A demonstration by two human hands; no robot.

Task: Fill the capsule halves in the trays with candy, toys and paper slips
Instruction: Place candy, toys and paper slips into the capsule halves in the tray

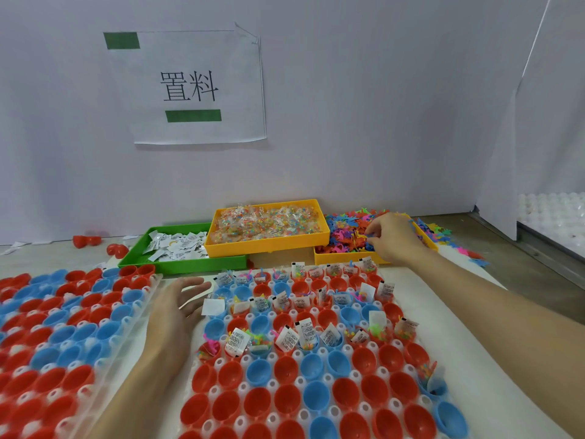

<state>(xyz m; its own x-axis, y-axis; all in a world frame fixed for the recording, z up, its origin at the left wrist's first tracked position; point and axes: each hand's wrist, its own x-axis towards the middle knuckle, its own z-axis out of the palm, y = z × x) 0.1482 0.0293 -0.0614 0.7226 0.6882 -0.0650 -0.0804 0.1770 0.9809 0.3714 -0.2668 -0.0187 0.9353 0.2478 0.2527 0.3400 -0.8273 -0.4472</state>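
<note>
In front of me on the bench sits a clear plastic tray packed with red and blue capsule halves, open side up. Alternate rows towards the back and middle hold printed paper slips, small packets of coloured candy and bright little toys; the rows between them and the nearest rows hold nothing. A second tray of red and blue halves lies just to my left, its edge close beside the first.

Behind the trays stand three bins: a green one with folded paper slips, a yellow one heaped with candy packets, and another yellow one piled with multicoloured plastic toys.

My left hand hovers between the two trays, palm turned inward, fingers straight and spread, holding nothing.

My right hand reaches into the toy bin, fingers curled and pinched together among the toys; I cannot tell whether a toy is caught between them.
</note>
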